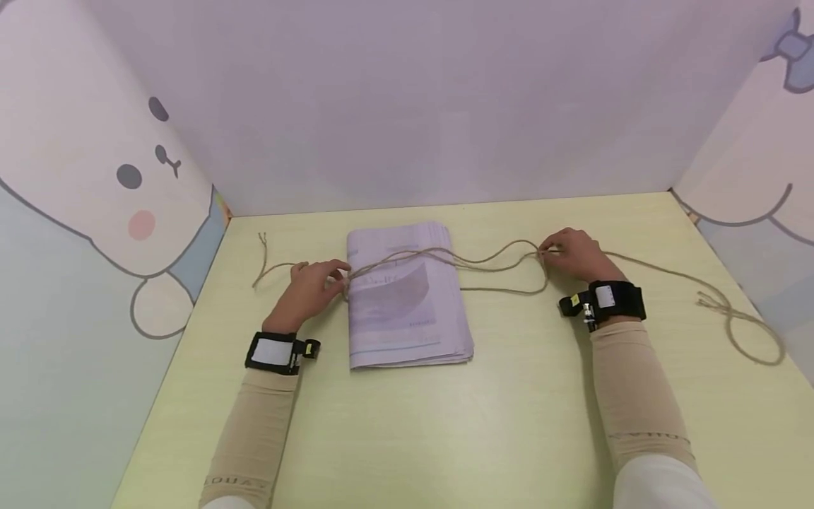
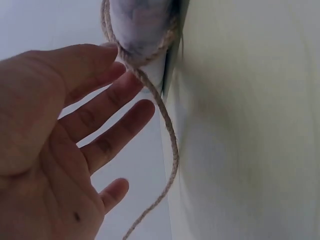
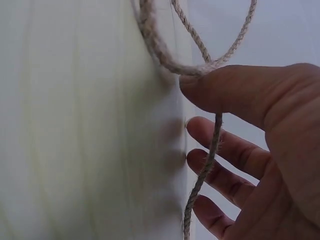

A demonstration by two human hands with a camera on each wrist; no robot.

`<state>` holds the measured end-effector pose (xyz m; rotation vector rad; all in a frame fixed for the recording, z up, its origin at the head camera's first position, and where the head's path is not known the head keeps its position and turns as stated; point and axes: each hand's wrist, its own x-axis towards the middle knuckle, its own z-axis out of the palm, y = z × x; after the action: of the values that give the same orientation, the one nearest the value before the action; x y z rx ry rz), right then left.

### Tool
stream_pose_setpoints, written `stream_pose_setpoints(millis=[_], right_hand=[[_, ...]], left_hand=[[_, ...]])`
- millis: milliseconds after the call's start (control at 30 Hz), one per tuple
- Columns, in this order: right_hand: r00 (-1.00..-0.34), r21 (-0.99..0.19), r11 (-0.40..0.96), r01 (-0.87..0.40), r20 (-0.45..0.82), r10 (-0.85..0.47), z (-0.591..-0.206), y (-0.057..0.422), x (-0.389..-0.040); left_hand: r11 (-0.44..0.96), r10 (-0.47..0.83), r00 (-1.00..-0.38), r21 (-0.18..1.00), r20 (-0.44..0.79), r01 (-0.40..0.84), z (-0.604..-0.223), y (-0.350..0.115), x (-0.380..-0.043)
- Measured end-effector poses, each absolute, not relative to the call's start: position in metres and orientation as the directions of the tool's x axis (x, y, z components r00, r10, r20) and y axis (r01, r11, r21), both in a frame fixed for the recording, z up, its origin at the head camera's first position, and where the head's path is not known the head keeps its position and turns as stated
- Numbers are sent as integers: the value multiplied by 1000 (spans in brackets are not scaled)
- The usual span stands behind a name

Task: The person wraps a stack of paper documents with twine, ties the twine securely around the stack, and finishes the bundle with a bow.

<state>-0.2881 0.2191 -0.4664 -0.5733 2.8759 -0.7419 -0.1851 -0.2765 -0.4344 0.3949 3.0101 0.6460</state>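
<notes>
A folded stack of printed paper, like newspaper (image 1: 407,339), lies on the table with brown twine (image 1: 502,290) running across and around it. At its left edge my left hand (image 1: 308,293) pinches the twine between thumb and index finger, where strands cross in a loop; the other fingers are spread. One tail of twine (image 2: 172,135) hangs past that palm. Off to the right of the paper, my right hand (image 1: 575,256) pinches several strands together between thumb and forefinger. Its fingertip behind the thumb is hidden in the right wrist view, where the twine (image 3: 155,45) bends at the thumb.
The pale yellow table (image 1: 407,438) meets a plain lilac wall (image 1: 445,106) at the back. Side panels with cartoon figures (image 1: 95,141) stand left and right. A frayed twine end (image 1: 262,258) lies at the left, and a knotted, looped end (image 1: 750,332) at the far right.
</notes>
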Motion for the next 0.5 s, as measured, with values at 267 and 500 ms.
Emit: stream_pose_setpoints(millis=[267,500], right_hand=[[-912,-534,779,-328,-36,-408,-466,221,-289],[-927,-537,788,-302,-26,-373,-468,233,-287]], left_hand=[[874,274,-959,436,-77,215,-434,-285,-186],[866,269,-959,456,-84,203,-429,-310,-182]])
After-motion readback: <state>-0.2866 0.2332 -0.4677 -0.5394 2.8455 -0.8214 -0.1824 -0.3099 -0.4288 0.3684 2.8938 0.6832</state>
